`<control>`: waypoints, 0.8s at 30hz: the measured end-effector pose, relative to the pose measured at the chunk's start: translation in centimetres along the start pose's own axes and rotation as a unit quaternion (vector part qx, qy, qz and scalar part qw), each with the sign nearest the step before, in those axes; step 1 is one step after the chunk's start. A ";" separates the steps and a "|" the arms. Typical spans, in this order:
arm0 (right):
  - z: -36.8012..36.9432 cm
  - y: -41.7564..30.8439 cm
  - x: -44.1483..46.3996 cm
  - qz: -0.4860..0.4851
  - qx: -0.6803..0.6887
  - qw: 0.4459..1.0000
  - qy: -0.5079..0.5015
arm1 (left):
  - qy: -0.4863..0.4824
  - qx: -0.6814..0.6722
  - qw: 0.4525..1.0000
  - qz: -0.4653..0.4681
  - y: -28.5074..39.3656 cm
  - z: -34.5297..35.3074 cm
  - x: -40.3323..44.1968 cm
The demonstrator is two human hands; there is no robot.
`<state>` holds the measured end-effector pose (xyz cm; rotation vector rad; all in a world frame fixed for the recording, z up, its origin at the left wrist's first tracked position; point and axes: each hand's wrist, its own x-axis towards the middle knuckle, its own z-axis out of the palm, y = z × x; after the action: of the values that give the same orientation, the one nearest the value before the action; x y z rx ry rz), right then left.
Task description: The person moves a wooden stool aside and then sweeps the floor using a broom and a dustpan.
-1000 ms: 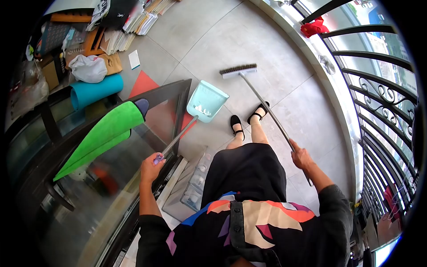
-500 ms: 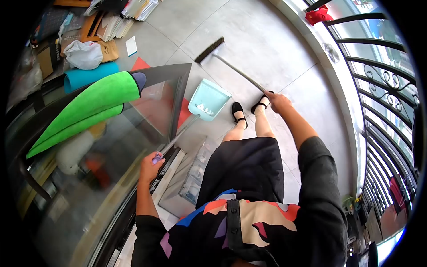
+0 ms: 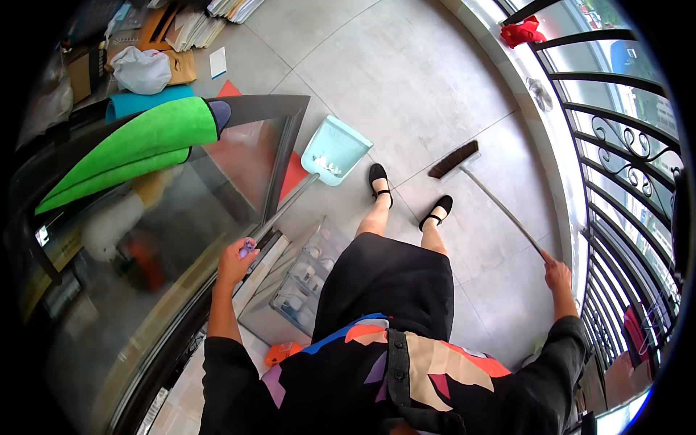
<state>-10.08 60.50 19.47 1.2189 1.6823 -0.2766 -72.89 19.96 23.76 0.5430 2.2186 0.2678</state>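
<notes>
My left hand (image 3: 235,262) is closed round the purple-tipped handle of a long dustpan. The pale aqua dustpan (image 3: 341,141) rests on the floor beyond my left foot, with white scraps (image 3: 326,164) lying in it near the handle side. Out to the right, my right hand (image 3: 557,274) grips the end of a broom's grey stick. The broom (image 3: 455,159) has a dark brown bristle head, on or close to the floor ahead of my right foot. A wide gap separates the broom head from the dustpan.
To the left stands a dark-framed glass panel (image 3: 239,188) with a green cloth (image 3: 138,152) over it. Clear plastic drawers (image 3: 297,286) are beside my skirt. Papers (image 3: 194,30) and bags pile up at the upper left. A black metal railing (image 3: 616,109) runs along the right.
My right hand has swung right and back toward me, bringing the broom head right and nearer. My right foot has stepped closer. The left hand and dustpan have barely shifted.
</notes>
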 end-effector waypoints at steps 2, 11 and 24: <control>0.5 1.8 -2.3 -0.016 0.025 0.999 0.018 | 0.008 -0.006 1.000 -0.002 -0.5 0.7 -0.7; -1.0 -10.1 2.1 -0.149 0.125 0.980 0.037 | 0.042 -0.092 0.994 -0.040 -4.8 4.0 -6.0; -6.9 -31.0 9.3 -0.243 0.036 0.969 0.034 | 0.040 -0.069 0.993 -0.088 -5.1 5.1 -11.6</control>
<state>-39.28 56.03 4.51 0.8566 2.0331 -0.6023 -63.83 10.11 26.45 0.2650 2.2882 0.3517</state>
